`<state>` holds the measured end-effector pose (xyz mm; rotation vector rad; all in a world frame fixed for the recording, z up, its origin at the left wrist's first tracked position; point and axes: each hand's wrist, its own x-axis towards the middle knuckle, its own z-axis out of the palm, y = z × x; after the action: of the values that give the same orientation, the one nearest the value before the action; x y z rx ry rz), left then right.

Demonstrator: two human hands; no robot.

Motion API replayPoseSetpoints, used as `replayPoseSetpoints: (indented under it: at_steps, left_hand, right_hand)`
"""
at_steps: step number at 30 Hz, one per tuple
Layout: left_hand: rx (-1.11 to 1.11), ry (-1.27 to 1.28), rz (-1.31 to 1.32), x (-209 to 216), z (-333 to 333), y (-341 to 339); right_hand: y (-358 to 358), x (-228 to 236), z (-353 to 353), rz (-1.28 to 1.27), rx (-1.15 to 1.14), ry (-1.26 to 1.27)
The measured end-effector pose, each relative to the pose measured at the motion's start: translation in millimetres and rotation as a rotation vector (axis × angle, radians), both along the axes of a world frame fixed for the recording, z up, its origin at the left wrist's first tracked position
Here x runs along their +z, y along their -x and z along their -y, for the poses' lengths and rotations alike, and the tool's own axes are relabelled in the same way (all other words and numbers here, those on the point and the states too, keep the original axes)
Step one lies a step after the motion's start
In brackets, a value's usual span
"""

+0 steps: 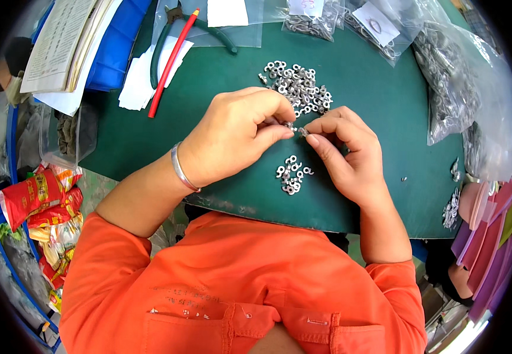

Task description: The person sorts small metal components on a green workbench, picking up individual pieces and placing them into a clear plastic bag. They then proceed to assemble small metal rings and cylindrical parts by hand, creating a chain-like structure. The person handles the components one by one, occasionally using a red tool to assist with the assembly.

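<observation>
My left hand (232, 133) is closed in a pinch on a small silver metal piece (291, 125), which pokes out at the fingertips. Close beside it, my right hand (350, 150) pinches another small metal piece (303, 132) between thumb and forefinger. The two pieces nearly meet; whether they touch I cannot tell. Just beyond my fingers lies a larger pile of small silver hook-shaped metal parts (300, 85). Nearer to me, between my hands, is a smaller heap of similar parts (291, 175). Both heaps rest on the green tabletop (232, 192).
Green-handled pliers (225, 40) and a red pencil (173, 64) lie at the back left, by a blue bin (114, 50) with papers. Clear bags of metal parts (448, 82) fill the back right. More parts (451, 209) lie near the right edge. Red wrappers (31, 197) are at left.
</observation>
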<state>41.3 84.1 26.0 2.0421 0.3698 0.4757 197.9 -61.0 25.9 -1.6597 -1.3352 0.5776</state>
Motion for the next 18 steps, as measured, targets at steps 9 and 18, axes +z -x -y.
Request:
replayPoseSetpoints:
  at_steps: [9,18]
  left_hand:
    - [-0.021,-0.024,0.137,4.3,3.1,-1.0]
    - [-0.053,-0.022,0.196,-0.4,3.7,-1.7]
  right_hand:
    - [-11.0,0.6,5.3,-0.350,0.045,0.106]
    - [-6.0,1.9,7.4,-0.708,0.005,0.092]
